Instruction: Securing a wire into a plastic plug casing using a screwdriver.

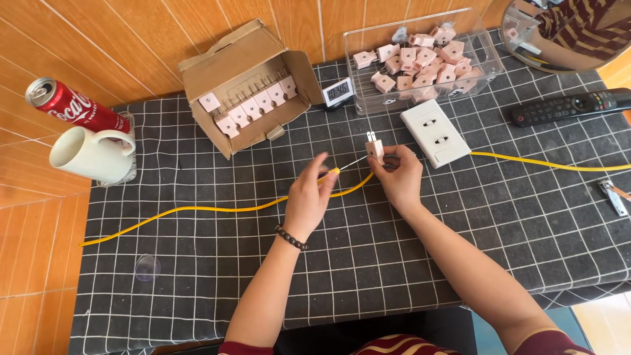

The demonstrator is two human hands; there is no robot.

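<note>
My left hand (309, 197) grips a small yellow-handled screwdriver (342, 167), its thin shaft pointing right into a pale pink plug adapter (375, 148). My right hand (397, 174) holds that adapter upright by its lower part, prongs up. Both hands hover over a dark grid-patterned cloth (368, 263), just above a yellow cable (197, 210) that runs across the table. A white double socket block (435, 132) lies just right of the adapter.
An open cardboard box (244, 79) holds a row of pink adapters. A clear plastic bin (420, 59) holds several more. Also here: small digital clock (338, 90), remote (568, 107), nail clipper (613, 196), white mug (92, 154), red can (72, 105), round mirror (565, 33).
</note>
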